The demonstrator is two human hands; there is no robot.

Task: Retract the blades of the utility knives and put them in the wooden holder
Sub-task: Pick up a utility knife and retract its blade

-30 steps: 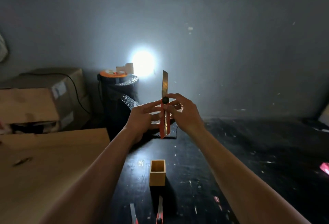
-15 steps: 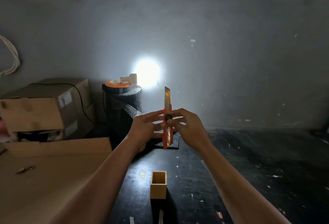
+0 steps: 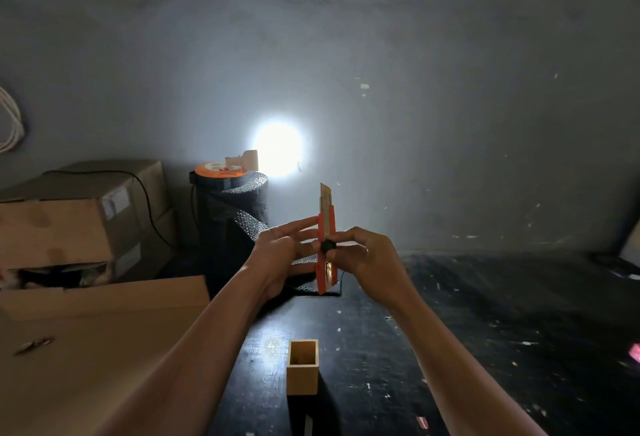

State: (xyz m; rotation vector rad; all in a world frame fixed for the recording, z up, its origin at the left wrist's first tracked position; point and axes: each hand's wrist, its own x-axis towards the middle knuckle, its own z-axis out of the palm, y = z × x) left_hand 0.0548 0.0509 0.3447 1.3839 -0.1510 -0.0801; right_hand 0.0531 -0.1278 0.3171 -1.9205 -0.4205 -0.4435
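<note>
Blade (image 3: 325,197) shorter than before | both hands grip upright utility knife (image 3: 325,255) | wooden holder (image 3: 302,366) below, apart

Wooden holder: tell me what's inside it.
The wooden holder stands open-topped on the dark table; only its bare inner walls show, no knife. Its bottom is hidden by the front wall.

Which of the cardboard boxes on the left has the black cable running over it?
The upper stacked box against the wall: the black cable drapes across its top and down its right face. The flat box in front carries no cable.
</note>
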